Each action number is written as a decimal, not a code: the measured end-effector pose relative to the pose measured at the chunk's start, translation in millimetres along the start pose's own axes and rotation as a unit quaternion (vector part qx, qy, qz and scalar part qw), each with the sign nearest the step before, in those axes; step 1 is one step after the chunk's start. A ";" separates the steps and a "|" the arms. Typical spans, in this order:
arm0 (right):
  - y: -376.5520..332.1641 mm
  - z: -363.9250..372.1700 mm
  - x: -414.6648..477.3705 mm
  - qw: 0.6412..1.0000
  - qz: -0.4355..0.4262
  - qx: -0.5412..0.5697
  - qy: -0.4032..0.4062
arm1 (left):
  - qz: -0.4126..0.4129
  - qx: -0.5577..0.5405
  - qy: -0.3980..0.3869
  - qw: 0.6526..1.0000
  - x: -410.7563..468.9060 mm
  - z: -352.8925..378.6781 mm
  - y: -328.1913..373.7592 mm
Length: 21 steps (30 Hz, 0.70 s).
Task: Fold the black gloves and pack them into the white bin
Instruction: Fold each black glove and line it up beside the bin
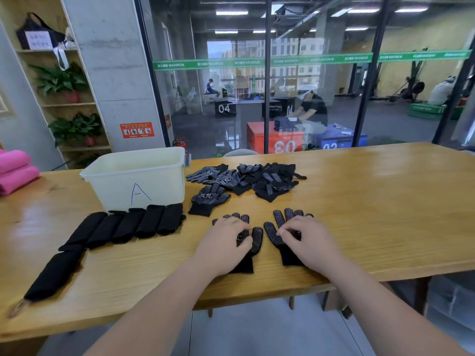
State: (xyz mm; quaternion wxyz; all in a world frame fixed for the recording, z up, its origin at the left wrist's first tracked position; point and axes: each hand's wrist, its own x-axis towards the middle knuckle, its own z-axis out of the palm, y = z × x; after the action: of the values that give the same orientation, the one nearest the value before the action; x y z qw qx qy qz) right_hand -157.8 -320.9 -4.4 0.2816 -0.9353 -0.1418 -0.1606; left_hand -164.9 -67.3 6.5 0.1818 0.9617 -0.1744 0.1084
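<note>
Now two dotted black gloves lie flat, side by side, fingertips pointing away and cuffs toward the person. The left hand [226, 240] rests bent-fingered on the left glove [256, 240], grip unclear. The right hand [305, 240] pinches the right glove [279, 218]. The white bin [133, 186] stands beyond, nearer the left hand.

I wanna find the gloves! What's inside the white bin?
In the bin only bare inner walls show, nothing above the rim. Its front wall hides the bottom, so whatever lies there is unseen.
</note>
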 end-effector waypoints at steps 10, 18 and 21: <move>1.9 -1.7 -7.5 0.999 -0.040 0.009 0.025 | 0.026 -0.070 0.061 0.995 -22.7 -16.2 -7.7; -6.4 -0.6 -9.8 0.993 -0.079 -0.087 -0.010 | 0.030 0.021 0.020 0.999 -37.7 -29.0 -24.1; -8.0 -0.7 -11.5 0.992 -0.094 -0.089 -0.003 | 0.027 0.033 0.069 0.997 -39.0 -26.7 -27.5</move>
State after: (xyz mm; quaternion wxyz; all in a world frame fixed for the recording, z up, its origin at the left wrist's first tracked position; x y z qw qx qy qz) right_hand -171.2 -316.9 -4.4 0.1809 -0.9397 -0.2148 -0.1954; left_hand -194.2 -21.4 11.6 0.1587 0.9522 -0.1835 0.1854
